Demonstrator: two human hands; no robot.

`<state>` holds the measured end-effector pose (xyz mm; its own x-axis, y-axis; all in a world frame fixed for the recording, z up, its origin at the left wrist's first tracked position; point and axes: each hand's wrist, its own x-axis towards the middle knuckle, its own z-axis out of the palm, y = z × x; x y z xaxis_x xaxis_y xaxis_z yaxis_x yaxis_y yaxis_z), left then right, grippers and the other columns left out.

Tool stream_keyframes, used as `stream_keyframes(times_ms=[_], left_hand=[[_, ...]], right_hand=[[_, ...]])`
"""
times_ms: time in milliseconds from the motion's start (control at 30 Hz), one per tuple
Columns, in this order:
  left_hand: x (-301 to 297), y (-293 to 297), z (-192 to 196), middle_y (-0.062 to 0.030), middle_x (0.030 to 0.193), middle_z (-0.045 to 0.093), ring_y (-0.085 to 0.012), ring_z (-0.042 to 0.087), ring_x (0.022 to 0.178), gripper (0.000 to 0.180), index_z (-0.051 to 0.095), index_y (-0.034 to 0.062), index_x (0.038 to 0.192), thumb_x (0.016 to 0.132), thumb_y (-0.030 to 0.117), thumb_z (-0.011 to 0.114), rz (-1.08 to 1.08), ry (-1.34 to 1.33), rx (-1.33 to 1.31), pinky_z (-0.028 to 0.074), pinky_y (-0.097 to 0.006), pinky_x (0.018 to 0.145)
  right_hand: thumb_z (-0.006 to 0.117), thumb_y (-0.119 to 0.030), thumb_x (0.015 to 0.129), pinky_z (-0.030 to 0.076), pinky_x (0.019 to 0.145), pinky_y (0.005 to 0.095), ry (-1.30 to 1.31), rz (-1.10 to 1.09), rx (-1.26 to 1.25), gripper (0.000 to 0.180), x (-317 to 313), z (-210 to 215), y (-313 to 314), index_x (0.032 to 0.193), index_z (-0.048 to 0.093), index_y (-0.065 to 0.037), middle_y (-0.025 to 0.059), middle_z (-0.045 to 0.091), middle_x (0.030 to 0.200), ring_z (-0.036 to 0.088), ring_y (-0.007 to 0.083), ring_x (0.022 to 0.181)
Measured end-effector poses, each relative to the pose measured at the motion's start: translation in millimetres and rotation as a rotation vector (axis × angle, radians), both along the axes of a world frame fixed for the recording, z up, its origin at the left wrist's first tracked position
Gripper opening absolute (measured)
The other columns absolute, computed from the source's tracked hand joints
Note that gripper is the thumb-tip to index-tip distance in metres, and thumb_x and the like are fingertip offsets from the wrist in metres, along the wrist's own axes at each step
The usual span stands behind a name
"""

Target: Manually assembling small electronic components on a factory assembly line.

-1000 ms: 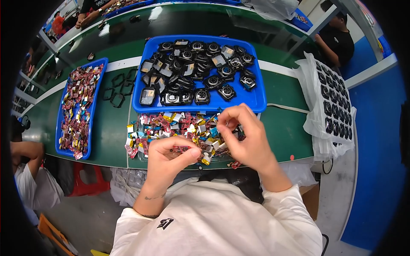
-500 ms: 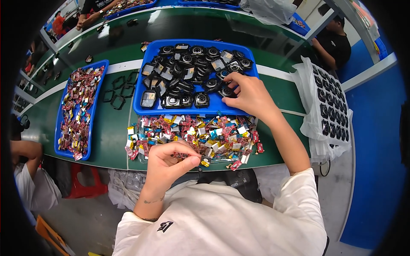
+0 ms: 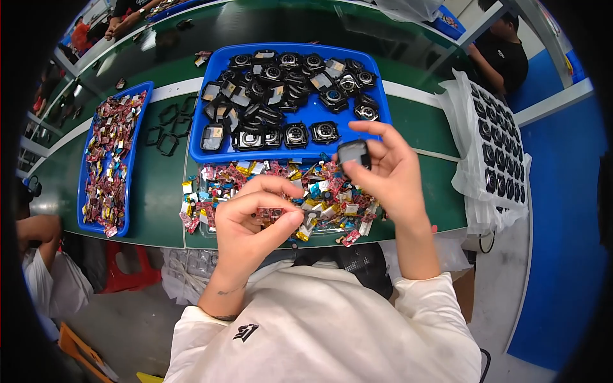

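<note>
The left hand (image 3: pixel 250 222) is pinching a small red circuit board (image 3: pixel 271 213) above a pile of loose parts (image 3: pixel 329 207), while the right hand (image 3: pixel 394 182) is gripping 1 black watch case (image 3: pixel 353 153) near the front of the blue tray (image 3: pixel 287 155).

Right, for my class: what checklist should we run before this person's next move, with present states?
1. Right grip holds the black, rounded-square watch case: ok.
2. Left grip holds the small red circuit board: ok.
3. Grips apart: ok.
4. Green tabletop below them bare: not ok, heaped with loose red, yellow and silvery parts.
5. Watch case's far side clean: cannot tell, hidden.
6. Blue plastic tray has bare space: ok.
</note>
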<state>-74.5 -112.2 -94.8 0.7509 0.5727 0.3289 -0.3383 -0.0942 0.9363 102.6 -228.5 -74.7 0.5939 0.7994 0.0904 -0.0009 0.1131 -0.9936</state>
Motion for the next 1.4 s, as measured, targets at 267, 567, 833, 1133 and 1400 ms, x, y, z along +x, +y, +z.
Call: stream_keyframes(times_ms=[267,567,833,1133,1400], left_hand=[[18.8,3.3,14.9,-0.0151,0.113,0.064,-0.0206,0.063,0.098,0.01,0.07,-0.0006,0.078,0.07,0.005,0.071,0.148,0.181,0.273,0.048,-0.029,0.083],[18.0,9.9,22.7,-0.0192,0.108,0.065,-0.0234,0.066,0.093,0.012,0.069,-0.0024,0.079,0.07,0.005,0.068,0.064,0.296,0.265,0.05,-0.031,0.081],[19.7,8.7,21.1,-0.019,0.106,0.066,-0.0206,0.067,0.088,0.014,0.069,-0.0043,0.08,0.071,0.006,0.068,0.091,0.328,0.242,0.051,-0.029,0.078],[21.3,5.4,14.6,-0.018,0.106,0.067,-0.0193,0.067,0.087,0.013,0.07,-0.004,0.082,0.072,0.004,0.068,0.158,0.334,0.212,0.051,-0.028,0.078],[20.9,-9.8,6.8,-0.0161,0.109,0.065,-0.0126,0.066,0.081,0.016,0.069,-0.0038,0.089,0.074,0.0,0.072,0.238,0.157,0.211,0.053,-0.022,0.065]], right_hand=[[0.063,0.003,0.075,0.042,0.056,0.0161,-0.054,0.126,-0.022,0.039,-33.9,-13.1,5.1,0.114,0.062,0.0,0.0021,0.066,0.087,0.05,-0.0002,0.063],[0.064,0.0,0.072,0.042,0.052,0.0183,-0.137,0.15,-0.049,0.041,-37.1,-14.9,6.0,0.113,0.065,-0.002,0.0018,0.065,0.078,0.048,0.0015,0.056],[0.065,0.0,0.077,0.045,0.053,0.0218,-0.293,0.151,-0.094,0.038,-39.0,-5.9,3.9,0.115,0.063,-0.002,0.0066,0.064,0.074,0.055,0.0062,0.057],[0.058,0.002,0.082,0.043,0.055,0.0276,-0.437,0.095,0.014,0.034,-40.6,-11.9,4.3,0.116,0.061,0.002,0.0116,0.063,0.073,0.054,0.0149,0.059],[0.057,0.002,0.082,0.038,0.05,0.026,-0.466,-0.004,0.02,0.031,-37.8,-16.4,3.7,0.112,0.064,0.0,0.0091,0.062,0.069,0.048,0.0121,0.054]])
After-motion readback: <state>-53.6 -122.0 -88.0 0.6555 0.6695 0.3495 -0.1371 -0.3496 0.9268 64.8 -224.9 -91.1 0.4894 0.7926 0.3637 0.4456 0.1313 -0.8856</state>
